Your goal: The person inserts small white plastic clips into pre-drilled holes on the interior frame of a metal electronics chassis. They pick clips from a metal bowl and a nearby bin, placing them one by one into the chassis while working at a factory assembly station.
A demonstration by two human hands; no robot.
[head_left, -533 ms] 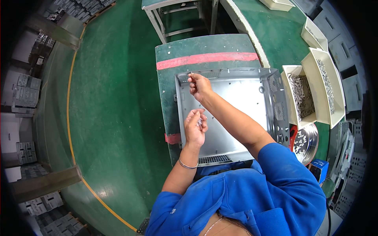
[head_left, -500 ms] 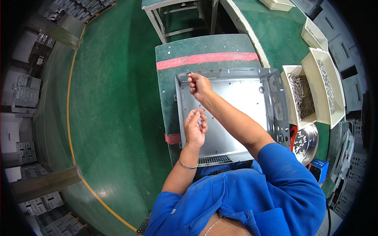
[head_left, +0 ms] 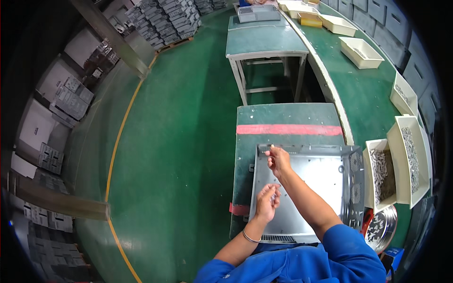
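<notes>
A grey sheet-metal case (head_left: 322, 175) with raised walls and vent holes lies open side up in front of me. My right hand (head_left: 279, 162) is at its far wall, near the left corner, with thumb and forefinger pinched; what they hold is too small to make out. Closer to me, my left hand (head_left: 267, 203) is curled, palm up, above the case's left side. Small whitish pieces show between its fingers. A metal bangle circles my left wrist.
The case rests on a green-topped table (head_left: 292, 114) with a red strip. At right, cream bins (head_left: 371, 177) hold small pieces, beside a round metal dish (head_left: 392, 220) of white bits. Another green table (head_left: 266, 40) stands ahead. A pillar (head_left: 71, 200) rises at left.
The view has tilted up, so the case and hands sit lower and farther right in the picture. Both hands keep nearly the same places over the case.
</notes>
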